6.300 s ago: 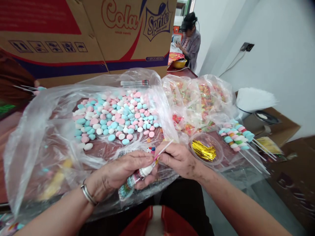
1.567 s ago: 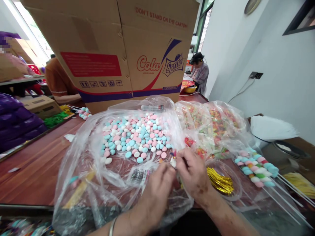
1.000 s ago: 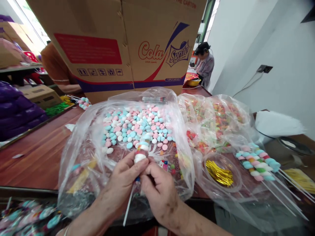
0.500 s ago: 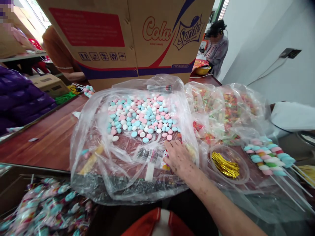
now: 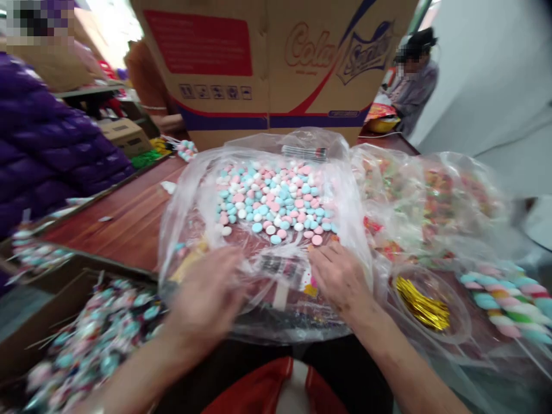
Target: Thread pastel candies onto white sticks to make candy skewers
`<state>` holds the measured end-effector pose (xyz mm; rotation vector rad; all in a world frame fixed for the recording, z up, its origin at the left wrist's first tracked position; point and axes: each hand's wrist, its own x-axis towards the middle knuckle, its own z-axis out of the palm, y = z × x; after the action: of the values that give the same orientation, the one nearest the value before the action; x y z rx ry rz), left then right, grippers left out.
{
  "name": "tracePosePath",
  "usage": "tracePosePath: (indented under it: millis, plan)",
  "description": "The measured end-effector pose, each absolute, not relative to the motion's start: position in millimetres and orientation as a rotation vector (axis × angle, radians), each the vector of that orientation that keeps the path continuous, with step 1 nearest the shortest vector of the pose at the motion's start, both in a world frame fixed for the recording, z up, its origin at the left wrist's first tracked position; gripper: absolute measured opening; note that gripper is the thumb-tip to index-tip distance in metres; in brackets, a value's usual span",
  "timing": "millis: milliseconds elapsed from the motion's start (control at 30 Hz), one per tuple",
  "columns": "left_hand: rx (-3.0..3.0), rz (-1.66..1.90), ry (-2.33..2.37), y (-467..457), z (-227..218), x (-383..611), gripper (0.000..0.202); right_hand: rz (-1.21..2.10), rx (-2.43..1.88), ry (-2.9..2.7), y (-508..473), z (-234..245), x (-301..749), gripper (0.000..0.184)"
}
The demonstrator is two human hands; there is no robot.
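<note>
A clear plastic bag lies spread on the table before me, with many pink, blue and white candies heaped toward its far side. My left hand is over the bag's left part, smeared by motion, so its fingers and anything in them do not show clearly. On the bag's right side rests my right hand, fingers curled down and close together. Its fingertips are beside a small white printed piece with colored spots; what they pinch, if anything, is hidden.
A large cardboard box stands behind the bag. To the right are bags of wrapped sweets, a bowl of gold ties and candy skewers. A carton of wrapped skewers sits lower left. Two co-workers sit beyond.
My left hand has come into view from the lower left, over the bag. My right hand stays by the printed piece. The whole scene has shifted right as my head turned left.
</note>
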<state>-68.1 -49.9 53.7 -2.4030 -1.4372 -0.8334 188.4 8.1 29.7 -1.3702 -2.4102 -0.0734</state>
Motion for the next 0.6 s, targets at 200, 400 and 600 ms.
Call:
tracePosePath:
  millis: [200, 400, 600]
  plan:
    - [-2.805, -0.754, -1.334, -23, 35, 24, 0.018, -0.005, -0.999, -2.260, -10, 39, 208, 0.021]
    - [-3.246, -0.914, -1.703, -19, 51, 25, 0.007, 0.357, -1.135, -2.182, -14, 38, 241, 0.018]
    - [-3.247, -0.998, -1.503, -7, 52, 23, 0.019, 0.271, -1.134, -2.121, -20, 40, 235, 0.014]
